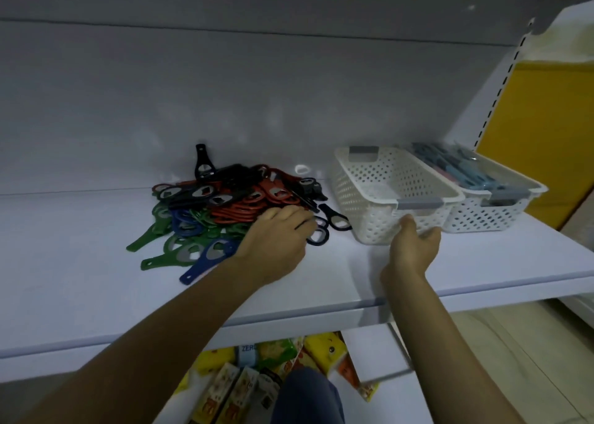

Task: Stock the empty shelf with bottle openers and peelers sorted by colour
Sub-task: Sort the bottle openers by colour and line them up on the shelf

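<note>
Mixed heap of flat plastic bottle openers [221,205], red, green, blue and black, each with a metal insert in the head. It lies midway along the white shelf [96,263], toward the back. Colours not yet sorted.

My left hand [276,235] lies palm down on the heap's right edge, fingers over a few black openers. Whether they have closed on anything I cannot tell; the back of the hand hides it.

My right hand [414,247] holds the near end of the empty white perforated plastic basket [360,192]. Thumb against the end wall under the grey handle clip [419,203], fingers curled at the lower edge.

Hard against its right side is a second white perforated basket [475,221] full of long blue-grey pieces [450,163]. Probably the peelers, but too blurred to say.

Handling, by judgement:
- Openers are light, stiff and smooth, and hooked through each other's loops, so a fistful will drag neighbours along.
- Better to pinch one by the handle stem and lift it clear.
- The basket looks light and somewhat flexible; take it by the rim or clip, not the mesh wall.
</note>
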Tool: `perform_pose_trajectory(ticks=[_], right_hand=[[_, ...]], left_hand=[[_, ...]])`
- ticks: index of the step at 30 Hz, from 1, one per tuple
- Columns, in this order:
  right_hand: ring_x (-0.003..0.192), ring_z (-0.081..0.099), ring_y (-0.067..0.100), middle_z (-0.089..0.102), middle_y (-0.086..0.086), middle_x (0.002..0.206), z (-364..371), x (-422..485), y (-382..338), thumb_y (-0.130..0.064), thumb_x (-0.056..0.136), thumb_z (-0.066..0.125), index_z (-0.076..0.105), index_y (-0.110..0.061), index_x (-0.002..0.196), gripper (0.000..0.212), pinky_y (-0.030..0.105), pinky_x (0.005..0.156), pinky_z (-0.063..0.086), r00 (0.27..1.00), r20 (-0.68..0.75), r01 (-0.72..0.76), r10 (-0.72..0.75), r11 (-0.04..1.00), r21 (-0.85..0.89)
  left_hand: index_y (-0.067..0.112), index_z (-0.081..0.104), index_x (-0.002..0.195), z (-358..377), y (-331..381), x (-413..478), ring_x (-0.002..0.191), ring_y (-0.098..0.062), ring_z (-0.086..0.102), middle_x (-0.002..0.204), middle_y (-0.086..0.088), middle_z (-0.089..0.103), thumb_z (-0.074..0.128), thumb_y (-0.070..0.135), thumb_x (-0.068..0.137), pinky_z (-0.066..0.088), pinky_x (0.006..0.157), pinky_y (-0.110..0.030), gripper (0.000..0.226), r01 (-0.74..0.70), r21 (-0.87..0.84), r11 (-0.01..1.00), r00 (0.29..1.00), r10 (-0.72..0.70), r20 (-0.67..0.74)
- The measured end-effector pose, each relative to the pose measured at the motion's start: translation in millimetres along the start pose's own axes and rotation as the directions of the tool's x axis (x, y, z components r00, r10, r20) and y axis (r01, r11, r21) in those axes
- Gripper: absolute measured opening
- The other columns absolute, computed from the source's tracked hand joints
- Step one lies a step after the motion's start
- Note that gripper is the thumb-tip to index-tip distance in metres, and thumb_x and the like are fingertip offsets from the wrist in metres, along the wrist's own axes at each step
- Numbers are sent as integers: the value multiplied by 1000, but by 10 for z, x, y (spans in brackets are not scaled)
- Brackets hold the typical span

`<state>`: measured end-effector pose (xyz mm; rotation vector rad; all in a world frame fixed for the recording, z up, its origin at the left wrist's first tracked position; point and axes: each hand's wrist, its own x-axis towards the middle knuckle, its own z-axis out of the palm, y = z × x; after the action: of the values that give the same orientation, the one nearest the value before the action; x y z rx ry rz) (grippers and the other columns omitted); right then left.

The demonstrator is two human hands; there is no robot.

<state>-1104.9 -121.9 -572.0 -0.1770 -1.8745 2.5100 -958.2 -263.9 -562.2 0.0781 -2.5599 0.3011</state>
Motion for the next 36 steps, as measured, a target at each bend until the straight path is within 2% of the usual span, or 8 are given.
perform_pose_trajectory(ticks=[3, 7, 14, 21, 24, 28, 33, 36], right_hand=[[142, 26, 20, 25, 4, 156, -38, 39, 72, -20, 97, 49, 24, -12, 150, 59, 39, 118, 21, 1000, 16, -9, 10, 1000, -21], [142, 26, 19, 26, 3, 156, -99, 70, 72, -18, 98, 46, 24, -12, 150, 56, 39, 118, 20, 998, 44, -48, 48, 999, -18], [118, 49, 20, 45, 11, 131, -98, -505, -54, 1, 90, 51, 48, -17, 120, 35, 33, 104, 41, 992, -21, 123, -123, 992, 4], [100, 55, 14, 60, 6, 106, 359, -1114, 104, 3, 89, 51, 59, -11, 103, 21, 36, 90, 48, 778, 487, 492, -397, 867, -81], [109, 54, 26, 62, 11, 112, 707, -1164, 121, -1, 89, 54, 62, -4, 109, 21, 39, 95, 43, 607, 659, 692, -444, 704, -162], [127, 43, 29, 52, 11, 136, 1352, -1197, 128, -29, 95, 51, 53, -12, 132, 41, 40, 107, 32, 457, 813, 871, -361, 367, -327], [141, 25, 27, 29, 12, 154, 1770, -1416, 410, -60, 93, 35, 29, -25, 148, 65, 43, 112, 20, 418, 900, 908, -124, 102, -407], [144, 18, 23, 25, 6, 156, 1728, -1466, 625, -62, 93, 31, 26, -27, 149, 65, 42, 114, 17, 413, 908, 908, -71, -37, -416]], left_hand=[[13, 36, 143, 146, 235, 344, 138, -20, 31, 150, -4, 35, 44, 30, 96, 24, 110, -35, 50, 93, -141, 986, 974, -61, 220], [18, 24, 147, 368, 369, 508, 141, -15, 20, 154, 3, 25, 23, 53, 97, 13, 115, -42, 61, 134, -91, 987, 888, -78, 454], [19, 41, 139, 226, 135, 407, 139, -16, 26, 147, 0, 41, 21, 56, 96, 6, 116, -42, 61, 42, 182, 982, 912, -112, 395], [21, 39, 142, -118, -417, -170, 141, -16, 25, 151, 1, 34, 31, 48, 97, 10, 114, -34, 53, 201, 116, 973, 962, -218, 163], [17, 44, 140, -273, -733, -522, 137, -21, 34, 148, -4, 40, 26, 53, 93, 22, 111, -38, 62, 342, 33, 939, 935, -344, 88], [17, 24, 149, -341, -1313, -1079, 143, -20, 20, 156, -5, 21, 8, 70, 82, 21, 114, -42, 87, 506, 5, 863, 844, -496, 204], [17, 8, 151, -222, -1651, -1446, 146, -21, 9, 158, -7, 12, 14, 72, 82, 15, 117, -44, 89, 696, -124, 707, 692, -615, 378], [19, 4, 151, -149, -1678, -1427, 145, -18, 8, 158, -4, 12, 14, 72, 82, 11, 117, -44, 88, 689, -105, 717, 679, -587, 441]])
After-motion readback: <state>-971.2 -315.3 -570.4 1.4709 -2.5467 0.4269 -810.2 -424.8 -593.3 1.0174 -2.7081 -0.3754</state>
